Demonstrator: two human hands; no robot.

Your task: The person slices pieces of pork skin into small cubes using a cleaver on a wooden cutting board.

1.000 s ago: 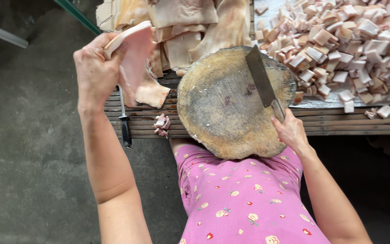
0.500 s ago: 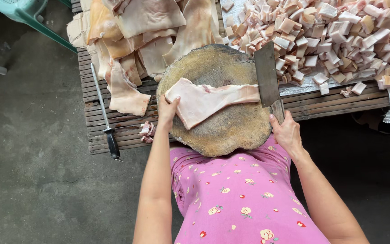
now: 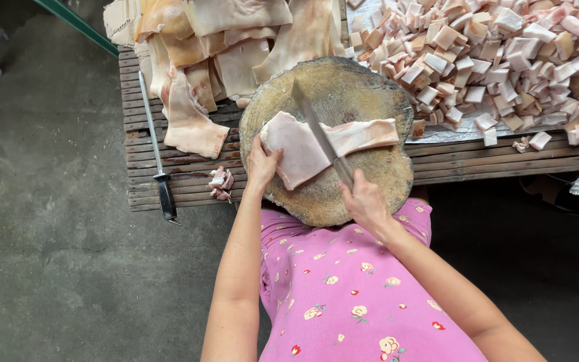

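Bare rim of round wooden chopping block (image 3: 376,191) open at near right. Behind: draped pale pork-skin sheets (image 3: 236,40). Right: heap of pale cut cubes (image 3: 504,60). Left: black-handled sharpening steel (image 3: 157,157) on slatted wooden desk (image 3: 490,161).

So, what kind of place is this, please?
Probably an informal meat-cutting stall or yard: a round wooden chopping block on a low slatted bench, big pork skin slabs, a heap of cut cubes, bare concrete floor.

Soft, even daylight, no glare or hard shadows; sharp focus, with slight wide-angle stretching at the edges.
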